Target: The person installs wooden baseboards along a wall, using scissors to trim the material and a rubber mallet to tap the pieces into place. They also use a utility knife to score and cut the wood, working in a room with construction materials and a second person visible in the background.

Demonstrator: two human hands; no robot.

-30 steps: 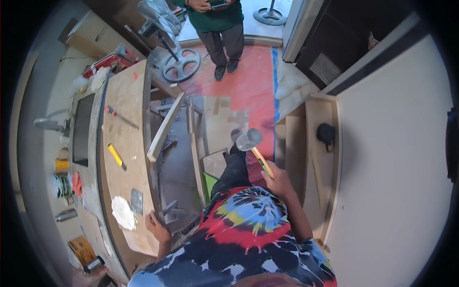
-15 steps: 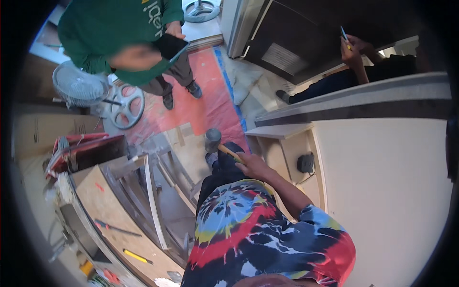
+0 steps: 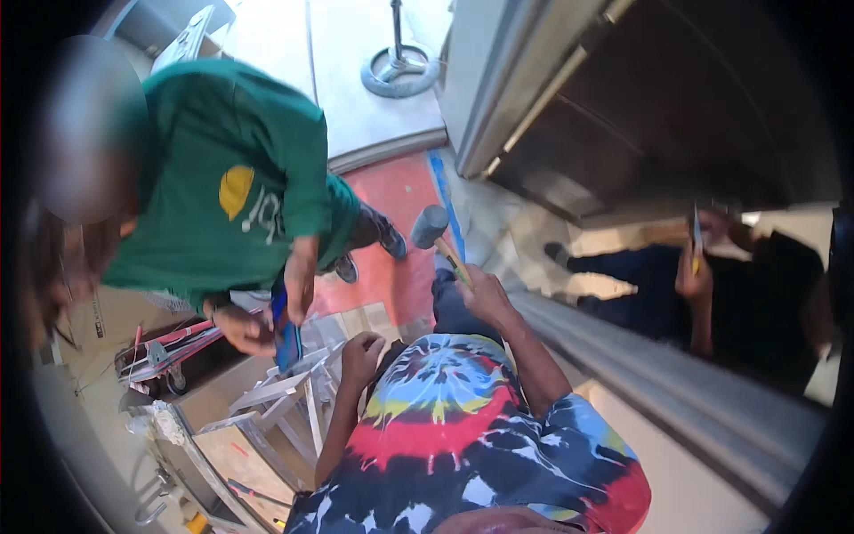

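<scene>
Grey-headed mallet point(image 3: 434, 233) at frame centre, slightly high; right hand point(image 3: 486, 295) fingers wrapped around it. Left hand point(image 3: 360, 358), lower left of centre, fingers bent; can't tell how wide. Red floor covering point(image 3: 396, 182) beyond mallet, blue tape point(image 3: 444, 189) on its right edge. Co-worker point(image 3: 253, 133) in green shirt, upper left. Worktop point(image 3: 238, 456), lower left. Dark-clothed person point(image 3: 756, 307), right.

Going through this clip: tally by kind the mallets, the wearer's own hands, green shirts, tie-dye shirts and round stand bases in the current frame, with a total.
Mallet: 1
Wearer's left hand and right hand: 2
Green shirt: 1
Tie-dye shirt: 1
Stand base: 1
Total: 6
</scene>
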